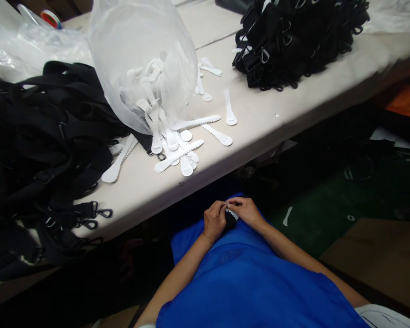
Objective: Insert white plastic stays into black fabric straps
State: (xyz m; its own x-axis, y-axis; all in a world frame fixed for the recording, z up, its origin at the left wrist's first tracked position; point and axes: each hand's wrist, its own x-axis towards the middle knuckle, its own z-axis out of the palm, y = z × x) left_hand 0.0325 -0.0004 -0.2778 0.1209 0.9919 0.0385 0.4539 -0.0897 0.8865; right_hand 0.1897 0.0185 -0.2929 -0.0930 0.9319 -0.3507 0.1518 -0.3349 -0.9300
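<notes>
Left of the milky plastic bag (109, 50), toward the back: crinkled clear plastic (68, 48) and a small orange, white and blue ring (51, 19). Nearer, also left of the bag, a tangled heap of black straps (64, 118) on the pale surface (146, 196), black hooks (104, 212) at the edge. The bag lies with its mouth toward the near edge, white toothed pieces (177, 152) inside it and spilled out in front, some crossing; a few more loose just right of it. Below and right of the bag, off the surface: left hand (214, 220), fingers bent and closed, thumb and fingertips pinching at the left end of a white toothed strip (233, 213). Strip sits between the two hands, against a small black piece (230, 220), over blue cloth (246, 269). Right hand (245, 211) closed too, fingertips pinching the strip from the other side, tips meeting the left hand's. Exact grip partly hidden by fingers. Well right of the bag, a bunched pile of black webbing (287, 43) with metal rings. Below that pile, one white piece (287, 216) on the green floor (304, 234); brown cardboard (379, 255) farther right.
</notes>
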